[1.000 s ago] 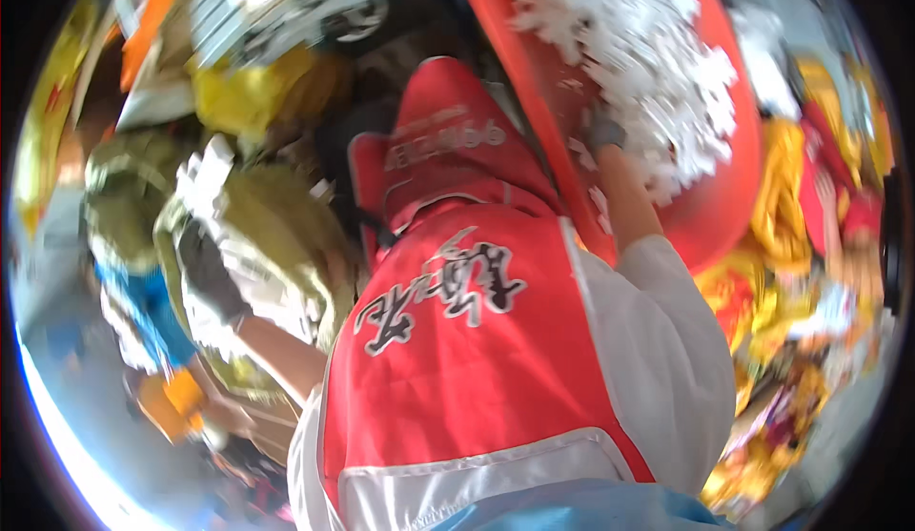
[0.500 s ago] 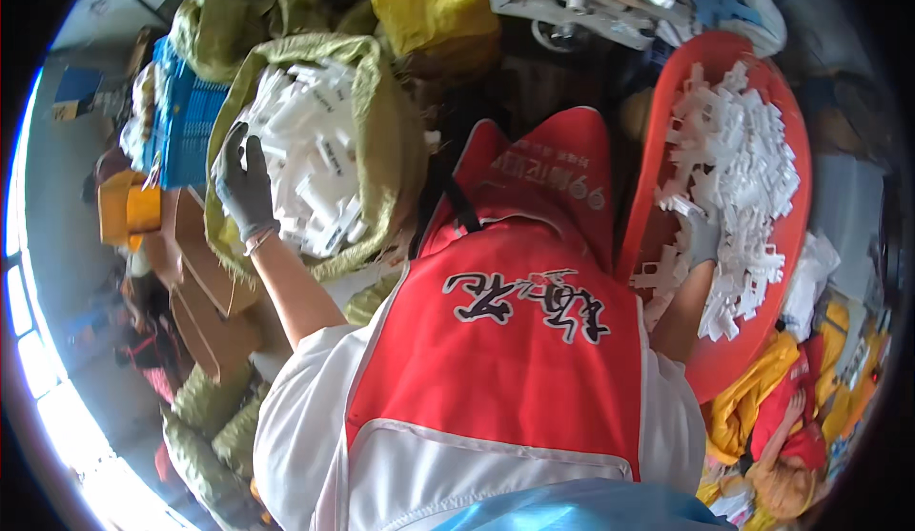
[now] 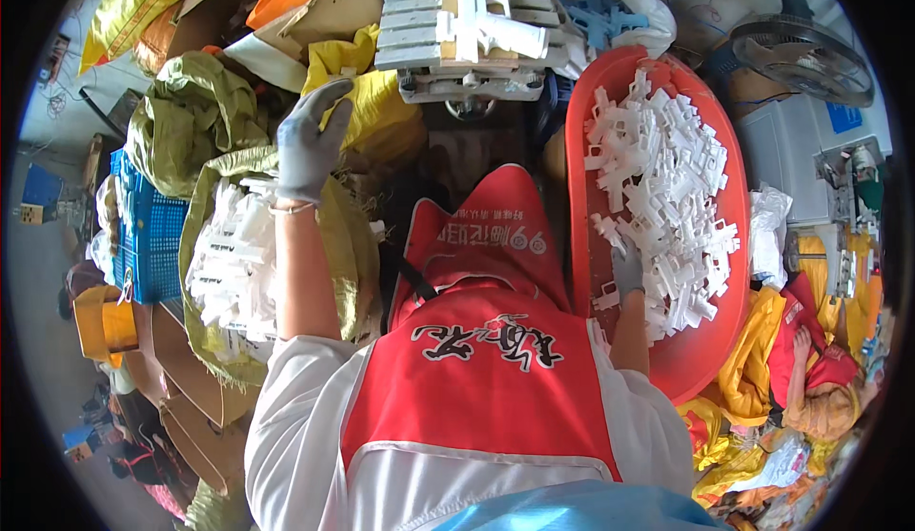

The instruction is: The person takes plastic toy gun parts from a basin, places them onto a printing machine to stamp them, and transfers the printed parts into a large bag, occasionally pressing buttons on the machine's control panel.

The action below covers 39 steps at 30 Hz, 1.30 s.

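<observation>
My left hand [image 3: 313, 140], in a grey glove, is raised above the far edge of a green woven sack [image 3: 348, 255]. Its fingers and thumb are apart, with nothing between them. Inside the sack lies a heap of white plastic pieces [image 3: 233, 259]. On my right, my gloved right hand [image 3: 627, 270] reaches into a long red tub [image 3: 577, 159], its fingers closed on a white plastic toy-gun-shaped piece [image 3: 610, 231]. Many similar white pieces [image 3: 667, 197] fill the tub. Straight ahead, another white gun-shaped piece [image 3: 486, 33] lies on the machine's slatted bed [image 3: 405, 40].
A blue plastic crate [image 3: 152, 235] and cardboard boxes [image 3: 181, 369] stand at the left. Yellow sacks [image 3: 381, 112] lie beyond my left hand. A black fan [image 3: 801, 54] is at the far right. Another person's arm [image 3: 801, 369] shows at the lower right.
My left hand has risen from the sack's left rim and moved forward and right. My right hand stays in the tub at its near left side. The view has shifted, showing more of the machine.
</observation>
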Each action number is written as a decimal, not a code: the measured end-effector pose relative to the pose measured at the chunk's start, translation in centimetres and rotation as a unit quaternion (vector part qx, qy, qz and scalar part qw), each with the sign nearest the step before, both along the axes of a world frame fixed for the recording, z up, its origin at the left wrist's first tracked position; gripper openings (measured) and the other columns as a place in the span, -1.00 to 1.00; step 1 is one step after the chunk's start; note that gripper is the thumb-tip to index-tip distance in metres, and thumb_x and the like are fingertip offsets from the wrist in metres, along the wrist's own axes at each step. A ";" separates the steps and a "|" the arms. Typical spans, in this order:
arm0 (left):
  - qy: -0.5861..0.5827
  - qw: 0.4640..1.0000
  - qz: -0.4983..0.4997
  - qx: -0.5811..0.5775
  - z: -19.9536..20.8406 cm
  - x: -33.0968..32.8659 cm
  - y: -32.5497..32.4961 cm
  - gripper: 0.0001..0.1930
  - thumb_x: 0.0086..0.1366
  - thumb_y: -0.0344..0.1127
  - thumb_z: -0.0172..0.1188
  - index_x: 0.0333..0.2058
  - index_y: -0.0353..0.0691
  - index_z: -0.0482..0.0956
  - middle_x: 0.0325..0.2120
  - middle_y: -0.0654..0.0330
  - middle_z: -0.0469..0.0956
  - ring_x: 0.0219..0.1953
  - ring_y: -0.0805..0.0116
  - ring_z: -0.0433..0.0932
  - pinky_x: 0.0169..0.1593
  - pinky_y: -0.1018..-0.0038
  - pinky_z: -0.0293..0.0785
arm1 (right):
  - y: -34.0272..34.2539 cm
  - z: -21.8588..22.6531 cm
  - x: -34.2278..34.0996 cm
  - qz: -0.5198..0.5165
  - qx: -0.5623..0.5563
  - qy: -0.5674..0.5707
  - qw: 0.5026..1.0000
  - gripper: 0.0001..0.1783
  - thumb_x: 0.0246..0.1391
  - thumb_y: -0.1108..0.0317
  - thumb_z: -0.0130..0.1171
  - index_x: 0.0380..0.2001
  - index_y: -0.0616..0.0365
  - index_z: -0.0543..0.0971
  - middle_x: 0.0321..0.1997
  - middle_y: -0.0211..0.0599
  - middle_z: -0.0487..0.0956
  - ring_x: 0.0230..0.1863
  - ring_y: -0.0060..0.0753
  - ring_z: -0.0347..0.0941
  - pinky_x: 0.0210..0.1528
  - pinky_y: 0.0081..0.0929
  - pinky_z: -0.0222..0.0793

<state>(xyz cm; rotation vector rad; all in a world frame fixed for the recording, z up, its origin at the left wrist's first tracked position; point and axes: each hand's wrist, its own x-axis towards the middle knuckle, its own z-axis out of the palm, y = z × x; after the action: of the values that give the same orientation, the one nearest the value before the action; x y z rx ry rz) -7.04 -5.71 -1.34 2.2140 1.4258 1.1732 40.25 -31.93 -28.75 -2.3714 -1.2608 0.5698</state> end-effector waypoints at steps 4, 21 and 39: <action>0.038 0.997 -0.042 0.051 0.5 3.4 2.3 -0.76 0.23 -0.40 0.15 -0.12 -0.27 0.56 -0.25 0.10 0.62 -0.22 0.33 0.61 -0.12 0.49 0.46 | 0.2 -1.6 1.3 -0.143 0.143 0.333 0.921 -0.60 0.22 0.26 -0.03 0.10 0.13 0.37 -0.06 -0.25 0.49 -0.18 -0.31 0.47 -0.14 -0.42 0.41; 0.077 0.984 -0.149 -0.054 3.0 9.5 9.2 -0.62 0.10 -0.24 0.32 -0.10 -0.24 0.54 -0.25 0.09 0.60 -0.24 0.30 0.60 -0.17 0.43 0.50 | 4.4 8.3 -3.7 -0.148 0.325 0.677 0.643 -0.61 0.26 0.20 -0.03 0.11 0.03 0.36 -0.07 -0.38 0.51 -0.18 -0.49 0.45 -0.24 -0.61 0.33; -0.182 0.980 0.027 -0.069 -1.2 -5.7 0.0 -0.67 0.13 -0.37 0.30 -0.10 -0.27 0.53 -0.23 0.17 0.61 -0.18 0.45 0.58 -0.09 0.53 0.49 | 27.7 28.8 -13.1 0.387 0.352 -0.168 0.836 -0.50 0.03 0.42 0.12 0.10 -0.08 0.43 0.09 -0.24 0.46 0.04 -0.12 0.40 0.10 -0.29 0.31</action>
<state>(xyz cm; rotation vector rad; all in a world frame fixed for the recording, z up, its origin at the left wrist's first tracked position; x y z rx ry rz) -12.72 -5.72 -2.54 1.7655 1.3713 1.3670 27.17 -4.20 0.02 -1.3186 -2.1375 -0.1441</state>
